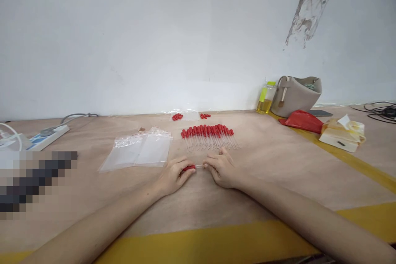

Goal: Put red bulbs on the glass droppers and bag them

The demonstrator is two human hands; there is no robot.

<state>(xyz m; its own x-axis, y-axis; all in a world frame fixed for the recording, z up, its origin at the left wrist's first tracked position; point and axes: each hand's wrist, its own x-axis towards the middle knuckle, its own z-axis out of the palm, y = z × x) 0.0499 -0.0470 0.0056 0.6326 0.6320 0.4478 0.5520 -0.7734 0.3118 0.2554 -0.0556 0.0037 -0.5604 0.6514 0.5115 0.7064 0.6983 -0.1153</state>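
Between my two hands lies one dropper, its red rubber bulb (189, 168) pinched in my left hand (175, 175). The thin clear tube (199, 166) points right from the bulb, and its far end is in the closed fingers of my right hand (220, 169). Whether the bulb is fully seated on the tube is hidden by my fingers. Just beyond my hands, a row of several droppers (210, 131) lies side by side, red bulbs away from me and clear tubes toward me.
Clear zip bags (153, 146) lie left of the droppers. Loose red bulbs (177, 116) rest on clear plastic by the wall. At right are a bottle (264, 99), a grey bag (297, 95), a red pouch (301, 121) and a tissue pack (342, 134). A power strip (51, 137) is left.
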